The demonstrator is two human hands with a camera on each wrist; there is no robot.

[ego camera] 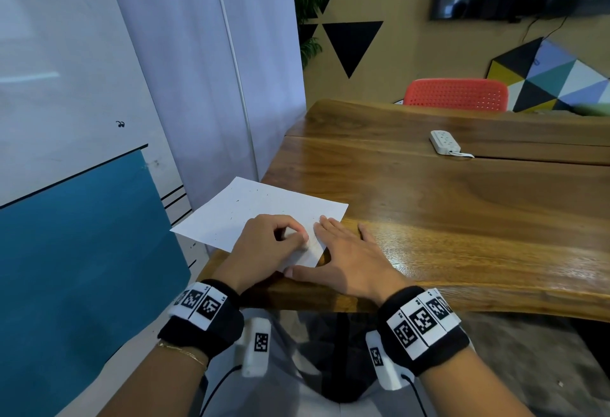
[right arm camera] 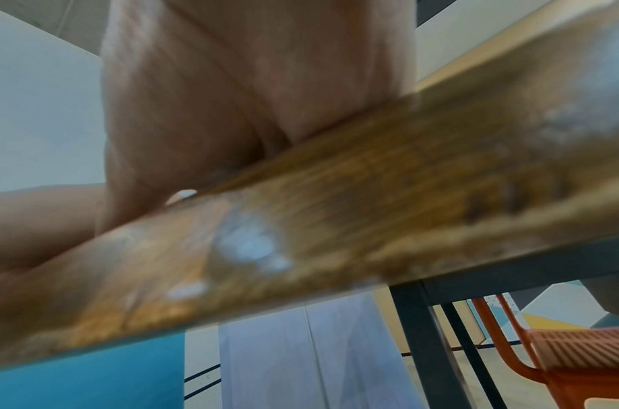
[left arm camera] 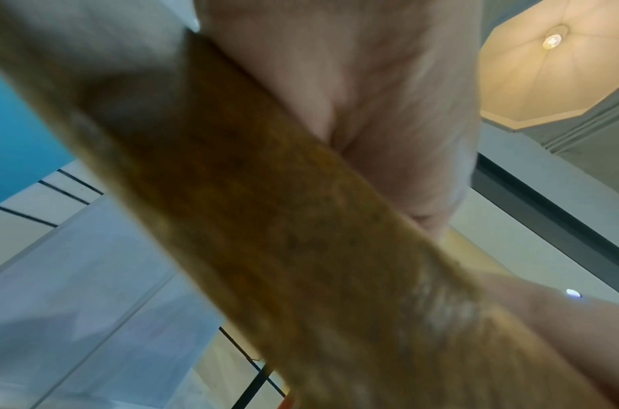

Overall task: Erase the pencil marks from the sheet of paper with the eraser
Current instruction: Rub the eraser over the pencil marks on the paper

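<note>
Wood grain filled the scene, the table (ego camera: 429,202) running long, and the sheet of paper (ego camera: 231,215) was laid at its near corner, partly overhanging. The eraser (ego camera: 298,235) was pinched in the curled fingers of the left hand (ego camera: 264,248) and pressed to the sheet. The right hand (ego camera: 343,258) was spread flat, pinning the sheet's edge. Rubbing seemed underway; short, firm strokes would be called for next, with faint specks left farther up.

My left hand (left arm camera: 363,91) rests against blurred wooden table edge (left arm camera: 283,235); fingers unreadable. Ceiling lamp (left arm camera: 552,41) beyond it, blue panel (left arm camera: 17,144) opposite.
</note>
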